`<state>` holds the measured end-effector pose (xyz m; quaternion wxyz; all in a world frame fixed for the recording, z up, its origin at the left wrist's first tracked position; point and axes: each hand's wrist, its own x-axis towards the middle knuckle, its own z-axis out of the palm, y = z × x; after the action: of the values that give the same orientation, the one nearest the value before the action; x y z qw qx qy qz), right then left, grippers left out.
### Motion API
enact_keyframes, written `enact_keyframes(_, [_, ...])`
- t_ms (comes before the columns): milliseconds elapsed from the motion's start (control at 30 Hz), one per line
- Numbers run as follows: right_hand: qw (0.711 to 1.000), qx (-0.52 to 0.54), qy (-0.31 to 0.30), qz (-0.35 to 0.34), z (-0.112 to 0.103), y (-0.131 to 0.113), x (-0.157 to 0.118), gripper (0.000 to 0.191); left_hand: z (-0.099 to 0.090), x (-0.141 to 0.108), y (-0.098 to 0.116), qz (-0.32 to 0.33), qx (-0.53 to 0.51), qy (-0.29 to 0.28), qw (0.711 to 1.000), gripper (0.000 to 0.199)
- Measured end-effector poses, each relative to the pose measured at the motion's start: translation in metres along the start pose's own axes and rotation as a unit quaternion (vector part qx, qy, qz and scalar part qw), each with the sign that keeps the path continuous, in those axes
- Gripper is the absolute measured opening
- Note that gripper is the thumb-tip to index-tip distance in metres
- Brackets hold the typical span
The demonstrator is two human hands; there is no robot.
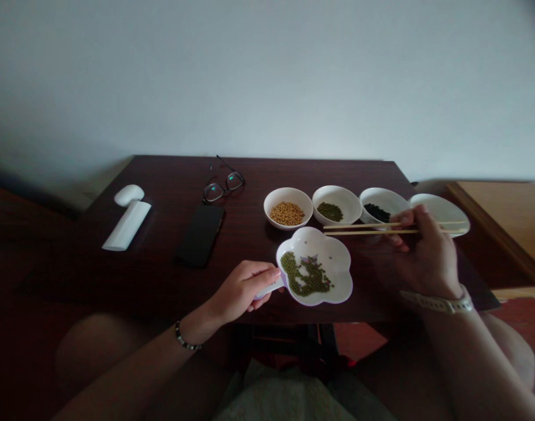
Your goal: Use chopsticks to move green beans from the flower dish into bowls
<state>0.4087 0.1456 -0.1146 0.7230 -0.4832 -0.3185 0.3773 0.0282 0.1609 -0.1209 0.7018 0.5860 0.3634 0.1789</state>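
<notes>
mung beans [306, 275] in flower dish [335, 257] | bowls [337, 196] behind | phone [200, 235] left

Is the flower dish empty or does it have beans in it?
It has some beans but isn't full: the flower-shaped dish holds a patch of green mung beans in its middle, with bare white around them. The left hand holds its handle.

Worn items: one beaded bracelet [185, 337], black and silver, on the left wrist [196, 325], near seven o'clock; one off-white perforated strap [437, 303] on the right wrist [447, 291], near four o'clock; one pale patterned lower garment [285, 397], six o'clock.
</notes>
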Motion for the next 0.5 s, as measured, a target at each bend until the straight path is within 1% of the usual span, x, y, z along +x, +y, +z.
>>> enact_keyframes(100, [0.996, -0.035, -0.047, 0.061, 0.010, -0.005, -0.010, 0.043, 0.002, 0.002, 0.001, 0.002, -0.005, 0.002, 1.000, 0.052])
enact_keyframes(167, [0.992, -0.053, -0.076, 0.082, 0.013, -0.006, -0.015, 0.046, 0.004, 0.003, 0.002, 0.002, -0.008, 0.003, 1.000, 0.052])
enact_keyframes(267, [0.989, -0.072, -0.094, 0.087, 0.015, -0.006, -0.018, 0.047, 0.005, 0.004, 0.004, 0.001, -0.010, 0.002, 1.000, 0.051])
enact_keyframes(500, [0.986, -0.109, -0.102, 0.069, 0.015, -0.007, -0.019, 0.050, 0.007, 0.005, 0.004, 0.000, -0.008, 0.002, 1.000, 0.052])
